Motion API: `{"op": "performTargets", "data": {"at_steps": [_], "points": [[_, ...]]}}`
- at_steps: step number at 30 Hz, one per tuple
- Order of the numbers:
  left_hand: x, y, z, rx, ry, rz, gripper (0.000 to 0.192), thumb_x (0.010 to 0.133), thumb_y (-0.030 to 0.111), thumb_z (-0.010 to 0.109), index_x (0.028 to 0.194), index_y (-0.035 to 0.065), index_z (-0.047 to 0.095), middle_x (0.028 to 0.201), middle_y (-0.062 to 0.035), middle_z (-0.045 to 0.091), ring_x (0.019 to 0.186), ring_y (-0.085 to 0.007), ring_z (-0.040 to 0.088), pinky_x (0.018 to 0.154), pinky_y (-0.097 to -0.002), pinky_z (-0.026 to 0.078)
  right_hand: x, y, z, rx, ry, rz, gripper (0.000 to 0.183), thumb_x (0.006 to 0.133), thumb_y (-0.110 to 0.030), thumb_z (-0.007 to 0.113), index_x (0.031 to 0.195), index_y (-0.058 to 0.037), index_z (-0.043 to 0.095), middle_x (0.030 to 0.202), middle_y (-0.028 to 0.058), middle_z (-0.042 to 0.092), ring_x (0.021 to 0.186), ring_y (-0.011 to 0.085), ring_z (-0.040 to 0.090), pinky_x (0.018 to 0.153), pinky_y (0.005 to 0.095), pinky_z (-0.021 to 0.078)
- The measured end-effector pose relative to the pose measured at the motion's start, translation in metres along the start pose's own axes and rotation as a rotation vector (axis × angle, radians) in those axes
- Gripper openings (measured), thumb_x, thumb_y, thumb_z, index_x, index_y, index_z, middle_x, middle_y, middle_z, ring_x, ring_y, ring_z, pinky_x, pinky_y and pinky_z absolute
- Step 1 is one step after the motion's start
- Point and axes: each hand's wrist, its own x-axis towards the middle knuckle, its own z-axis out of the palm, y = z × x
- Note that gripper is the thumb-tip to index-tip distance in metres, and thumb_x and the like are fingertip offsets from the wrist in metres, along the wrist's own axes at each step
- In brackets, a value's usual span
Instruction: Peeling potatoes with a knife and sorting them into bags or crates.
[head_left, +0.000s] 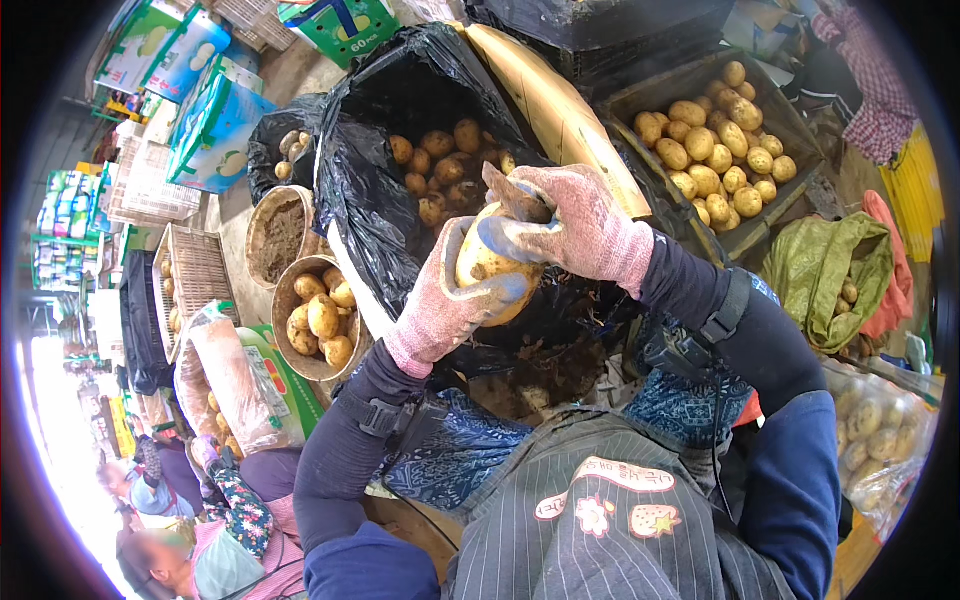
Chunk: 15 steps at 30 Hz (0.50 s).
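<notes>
My left hand (456, 294), in a pink work glove with grey-blue coated fingers, grips a large yellow potato (489, 259) marked with dark spots. My right hand (581, 225), gloved alike, pinches a brown, flat blade-like piece (514, 196) against the potato's upper end; its exact kind is unclear. The right thumb also touches the potato's side. Beneath both hands, a box lined with a black plastic bag (364, 150) holds soil-covered potatoes (450, 171), partly hidden by the hands.
Cleaner potatoes (716, 154) fill a crate (795, 180) at right. To the left stand a bucket of potatoes (322, 315) and a bucket of soil (277, 236). A cardboard flap (555, 105) rises beyond my right hand. Two co-workers (225, 540) sit at lower left; another person's checked sleeve (874, 82) shows at upper right.
</notes>
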Motion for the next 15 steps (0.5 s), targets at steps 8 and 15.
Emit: {"op": "performTargets", "data": {"at_steps": [8, 15], "points": [[-0.004, -0.004, -0.002, -0.086, 0.027, -0.079, 0.061, 0.076, 0.021, 0.08, 0.124, 0.0031, 0.047, 0.117, -0.006, 0.056, 0.11, -0.0138, 0.054, 0.096, -0.0309, 0.044, 0.005, 0.013, 0.016, 0.3, 0.136, 0.403, 0.036, 0.086, -0.034, 0.069, 0.085, 0.0025, 0.066, 0.073, 0.0184, 0.064, 0.069, 0.0228, 0.062, 0.068, 0.036, 0.0492], [-0.002, 0.001, -0.004, -0.3, -0.076, -0.113, 0.071, 0.083, 0.042, 0.071, 0.136, 0.0042, 0.041, 0.123, -0.0097, 0.055, 0.111, -0.0183, 0.057, 0.091, -0.0362, 0.051, -0.005, 0.008, 0.015, 0.672, 0.199, 0.532, 0.046, 0.088, -0.043, 0.067, 0.084, 0.0029, 0.062, 0.069, 0.0094, 0.058, 0.069, 0.009, 0.049, 0.065, 0.0315, 0.045]]}}
